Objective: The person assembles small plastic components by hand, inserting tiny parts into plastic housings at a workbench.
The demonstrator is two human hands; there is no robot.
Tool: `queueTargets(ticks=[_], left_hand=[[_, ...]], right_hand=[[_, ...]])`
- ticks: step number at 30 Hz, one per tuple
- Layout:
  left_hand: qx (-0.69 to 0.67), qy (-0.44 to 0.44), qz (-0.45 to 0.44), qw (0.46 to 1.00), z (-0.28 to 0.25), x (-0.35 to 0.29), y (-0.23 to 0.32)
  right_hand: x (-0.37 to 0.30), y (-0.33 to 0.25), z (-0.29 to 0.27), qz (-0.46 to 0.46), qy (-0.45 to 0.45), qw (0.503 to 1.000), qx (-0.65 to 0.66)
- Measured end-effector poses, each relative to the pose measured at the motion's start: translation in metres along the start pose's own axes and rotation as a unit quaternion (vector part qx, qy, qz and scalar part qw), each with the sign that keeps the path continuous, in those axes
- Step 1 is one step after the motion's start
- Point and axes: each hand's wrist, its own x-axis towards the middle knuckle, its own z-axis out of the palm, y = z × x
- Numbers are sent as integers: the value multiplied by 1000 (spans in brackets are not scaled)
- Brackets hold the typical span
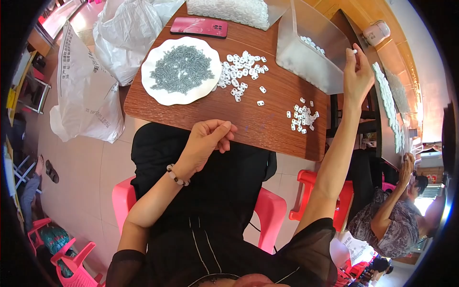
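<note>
My right hand [358,75] is raised at the right, over the rim of a translucent plastic bin [306,62]. Its thumb and fingers pinch a small white plastic piece [355,51]. My left hand [210,137] is at the table's near edge, fingers curled and thumb pressed on the forefinger; whatever it may hold is hidden. Beyond it a white scalloped plate [149,82] carries a heap of small grey screw-like pins [181,69]. Loose white two-holed pieces [239,69] are scattered right of the plate. A smaller pile of such pieces [303,116] lies near the right corner.
A pink phone [199,27] lies behind the plate, beside a clear container of white pieces [229,13]. White sacks [88,91] stand left of the brown table [191,112]. A red stool [306,191] is at the right, and another person [392,220] sits beyond it.
</note>
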Motion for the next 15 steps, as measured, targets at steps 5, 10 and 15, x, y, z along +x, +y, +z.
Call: queueTargets(ticks=[5,10,15], left_hand=[[-12,-2,-10,1000,2,3,-1],[-13,1,-21,1000,-1,1,2],[-20,-11,-23,999,-2,3,1]], right_hand=[[-2,31,15,18,-81,995,-57],[-51,-17,17,-94,-24,993,71],[-121,-64,21,-43,-275,950,141]])
